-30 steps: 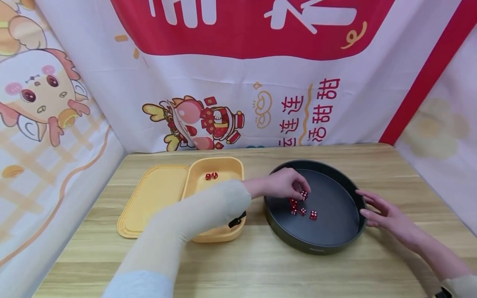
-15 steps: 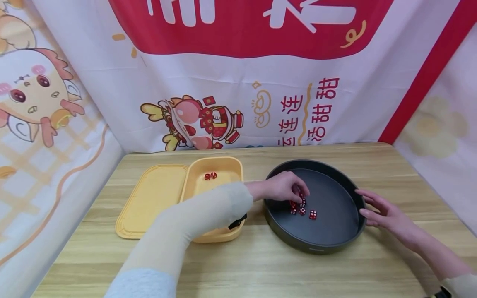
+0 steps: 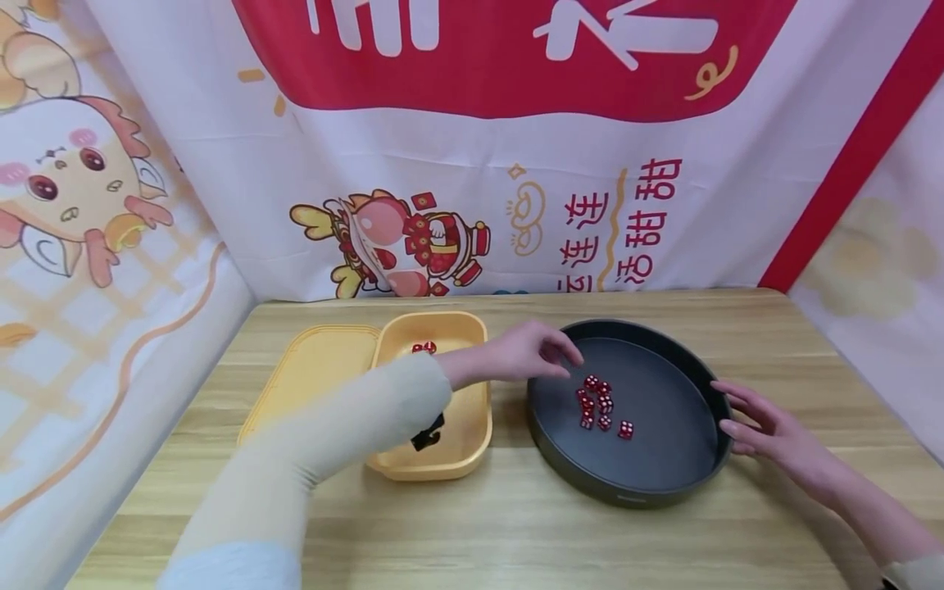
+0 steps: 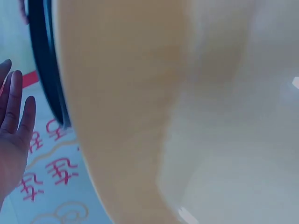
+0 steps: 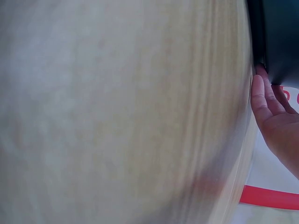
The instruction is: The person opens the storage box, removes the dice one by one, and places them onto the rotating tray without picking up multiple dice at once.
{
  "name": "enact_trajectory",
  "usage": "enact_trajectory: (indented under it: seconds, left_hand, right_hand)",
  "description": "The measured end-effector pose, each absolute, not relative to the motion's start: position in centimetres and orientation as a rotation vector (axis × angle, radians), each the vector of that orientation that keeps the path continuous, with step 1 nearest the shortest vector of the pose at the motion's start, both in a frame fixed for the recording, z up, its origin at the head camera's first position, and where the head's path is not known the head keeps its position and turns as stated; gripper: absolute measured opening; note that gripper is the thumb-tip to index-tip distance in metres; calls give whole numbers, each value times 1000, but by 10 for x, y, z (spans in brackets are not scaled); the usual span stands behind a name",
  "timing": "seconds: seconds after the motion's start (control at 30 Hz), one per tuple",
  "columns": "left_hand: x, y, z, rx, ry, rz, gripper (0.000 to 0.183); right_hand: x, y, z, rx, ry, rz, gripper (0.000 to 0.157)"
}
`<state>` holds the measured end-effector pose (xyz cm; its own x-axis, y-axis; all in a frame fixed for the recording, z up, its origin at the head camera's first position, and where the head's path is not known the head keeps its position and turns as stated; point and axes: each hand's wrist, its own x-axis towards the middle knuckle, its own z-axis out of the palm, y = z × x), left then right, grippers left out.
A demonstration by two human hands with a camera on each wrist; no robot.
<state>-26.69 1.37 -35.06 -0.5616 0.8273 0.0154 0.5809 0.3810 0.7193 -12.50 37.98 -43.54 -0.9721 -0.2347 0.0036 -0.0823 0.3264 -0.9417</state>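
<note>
Several red dice (image 3: pixel 605 403) with white pips sit in a loose cluster at the left of a round dark pan (image 3: pixel 627 496). My left hand (image 3: pixel 519 352) hovers over the pan's left rim, fingers loosely bent and apart from the dice, with nothing held. Its fingers (image 4: pixel 14 102) also show in the left wrist view, beside the yellow box (image 3: pixel 472 442). Two more red dice (image 3: pixel 424 347) lie at the far end of that box, partly hidden by my left sleeve. My right hand (image 3: pixel 774 434) rests fairly straight fingers on the pan's right rim; the right wrist view shows those fingers (image 5: pixel 268 95) against its side.
A flat yellow lid (image 3: pixel 317 369) lies left of the box, partly covered by my left arm. The wooden table (image 3: pixel 546 541) runs back to a printed cloth (image 3: pixel 472 164), with another cloth along the left side.
The left hand has let go of a die beside the other dice in the pan. It has moved left and up to the pan's rim. The right hand stays in place.
</note>
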Motion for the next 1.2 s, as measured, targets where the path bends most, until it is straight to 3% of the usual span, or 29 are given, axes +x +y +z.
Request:
enact_trajectory:
  seconds: [0.47, 1.2]
  left_hand:
    - [-273, -56, -334, 1132, 2333, 1294, 20]
    - [-288, -142, -362, 871, 2473, 1243, 22]
  right_hand:
    - [-124, 383, -436, -293, 2448, -1714, 54]
    - [-126, 382, -436, -301, 2447, -1713, 54]
